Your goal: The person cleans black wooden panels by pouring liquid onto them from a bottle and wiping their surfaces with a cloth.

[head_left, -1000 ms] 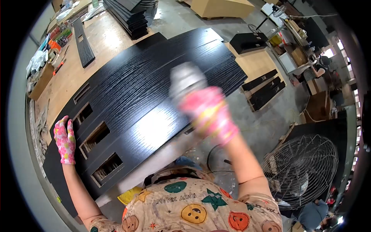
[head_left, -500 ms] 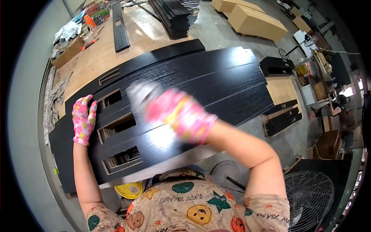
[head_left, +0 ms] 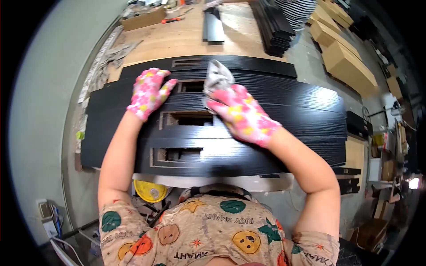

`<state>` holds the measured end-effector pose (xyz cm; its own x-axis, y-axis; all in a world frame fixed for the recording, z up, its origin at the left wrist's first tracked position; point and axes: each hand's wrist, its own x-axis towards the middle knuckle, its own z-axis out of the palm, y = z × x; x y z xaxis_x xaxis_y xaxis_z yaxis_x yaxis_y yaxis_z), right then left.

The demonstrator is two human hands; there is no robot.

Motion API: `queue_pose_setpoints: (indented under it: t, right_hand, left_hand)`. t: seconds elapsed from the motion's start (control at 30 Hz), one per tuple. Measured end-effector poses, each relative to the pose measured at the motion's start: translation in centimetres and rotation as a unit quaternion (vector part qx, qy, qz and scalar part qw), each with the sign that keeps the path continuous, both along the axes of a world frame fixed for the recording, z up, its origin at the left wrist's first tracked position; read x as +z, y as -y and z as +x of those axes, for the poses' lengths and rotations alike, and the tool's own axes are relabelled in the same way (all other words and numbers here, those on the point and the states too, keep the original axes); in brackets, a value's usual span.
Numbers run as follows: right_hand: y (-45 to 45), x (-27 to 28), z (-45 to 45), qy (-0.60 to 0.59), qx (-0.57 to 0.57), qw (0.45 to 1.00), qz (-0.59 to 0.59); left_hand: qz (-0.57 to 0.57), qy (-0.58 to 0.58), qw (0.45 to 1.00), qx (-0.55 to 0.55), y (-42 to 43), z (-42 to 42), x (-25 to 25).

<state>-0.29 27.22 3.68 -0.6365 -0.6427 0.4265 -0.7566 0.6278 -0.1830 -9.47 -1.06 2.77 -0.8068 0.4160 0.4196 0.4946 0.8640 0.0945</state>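
Observation:
Several black wood-grain boards (head_left: pixel 275 133) lie side by side in front of me, with rectangular cutouts (head_left: pixel 191 119) towards their left part. My left hand (head_left: pixel 151 94), in a pink flowered glove, rests on the boards left of the cutouts, thumb apart from the fingers and nothing held. A crumpled grey-white cloth (head_left: pixel 219 76) is gripped in my right hand (head_left: pixel 244 114), which wears a matching glove. This cloth touches the far boards just right of the upper cutouts, and part of it is hidden under the fingers.
On the wooden table (head_left: pixel 159 42) beyond stand a stack of black boards (head_left: pixel 273 31) and a narrow dark strip (head_left: pixel 213 26). A person in a striped top (head_left: pixel 297 12) is at the far side. Cardboard boxes (head_left: pixel 348 66) lie right; a yellow round object (head_left: pixel 151 190) sits below.
My view has swung, so the boards appear more level. My right hand, blurred before, shows sharply with the cloth near the upper cutouts. My left hand stays on the boards.

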Motion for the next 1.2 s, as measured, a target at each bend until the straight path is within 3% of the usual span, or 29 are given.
queue_pose_setpoints:
  t: [0.03,0.1,0.2,0.27,0.33,0.4,0.47,0.53,0.67,0.7,0.77,0.8,0.83,0.87,0.93,0.97,1.0,1.03,1.07,1.1,1.13,1.2]
  right_hand:
    - [-1.6,0.7,0.8,0.020,0.024,0.999,0.013]
    - [-5.3,3.0,3.9,0.056,-0.071,0.994,0.069]
    - [-15.2,0.6,6.9,-0.059,-0.297,0.951,0.057]
    - [-22.1,-0.6,7.8,0.001,-0.523,0.843,0.125]
    - [-23.4,-0.4,7.7,0.045,-0.625,0.774,0.091]
    - [-21.1,-0.9,6.9,0.020,-0.560,0.817,0.134]
    - [-13.7,0.0,6.1,0.029,-0.454,0.882,0.122]
    - [-7.6,1.4,4.1,0.099,-0.337,0.934,0.063]
    - [2.0,-0.3,-4.3,0.013,-0.272,0.958,-0.093]
    - [5.6,-0.5,-6.5,0.021,-0.208,0.969,-0.133]
    - [13.6,-1.3,-9.1,-0.056,-0.065,0.992,-0.090]
    - [18.3,-0.9,-9.3,-0.081,-0.051,0.995,0.028]
    - [21.8,-1.6,-9.3,-0.137,-0.026,0.989,0.051]
    - [25.5,-1.0,-9.0,-0.059,0.003,0.997,0.042]
    - [31.1,-0.5,-5.9,-0.058,0.111,0.991,0.042]
    - [32.6,0.7,-2.5,-0.018,0.191,0.980,0.060]
    - [32.8,1.0,0.6,-0.023,0.272,0.961,0.038]
    - [32.2,1.9,3.4,0.019,0.313,0.949,0.047]
    - [31.3,3.3,5.0,0.112,0.329,0.933,0.094]
    - [30.2,3.7,4.8,0.132,0.364,0.917,0.091]
    - [29.1,3.4,4.3,0.129,0.375,0.916,0.064]
    - [27.9,3.4,3.6,0.101,0.362,0.920,0.112]
  left_hand:
    - [0.006,-0.005,1.000,-0.001,0.1,0.1,-0.1]
    - [0.015,0.012,1.000,0.002,0.4,0.1,0.1]
    - [0.004,0.037,0.999,0.029,0.2,0.6,0.3]
    - [-0.012,-0.014,1.000,0.014,-0.8,2.0,0.4]
    - [0.055,-0.016,0.985,-0.165,-3.7,7.4,4.2]
    - [-0.213,0.198,0.940,-0.181,-6.9,14.4,8.5]
    - [-0.175,0.173,0.928,-0.278,-6.9,18.9,4.7]
    - [-0.064,0.079,0.959,-0.266,-6.1,20.5,0.2]
    - [-0.004,-0.045,0.981,-0.188,-6.4,20.2,-3.4]
    - [0.026,-0.081,0.979,-0.183,-6.8,20.1,-4.3]
    - [0.014,-0.052,0.983,-0.173,-7.0,20.3,-3.9]
    - [0.008,-0.013,0.983,-0.183,-6.9,20.4,-3.1]
    - [0.015,-0.056,0.986,-0.159,-7.7,20.2,-4.6]
    - [0.089,0.000,0.981,-0.170,-7.9,20.2,-5.3]
    - [0.240,0.154,0.928,-0.239,-6.8,20.0,-4.3]
    - [0.135,0.243,0.921,-0.275,-6.2,19.7,-2.8]
    - [0.155,0.084,0.949,-0.262,-9.8,19.6,-7.7]
    - [0.323,0.024,0.912,-0.251,-10.4,20.0,-8.6]
    - [0.406,-0.007,0.883,-0.238,-10.9,20.1,-8.9]
    - [0.483,-0.043,0.844,-0.227,-11.4,20.2,-9.2]
    - [0.241,0.043,0.942,-0.231,-12.3,20.1,-9.2]
    - [-0.009,0.129,0.970,-0.204,-12.8,19.7,-8.9]
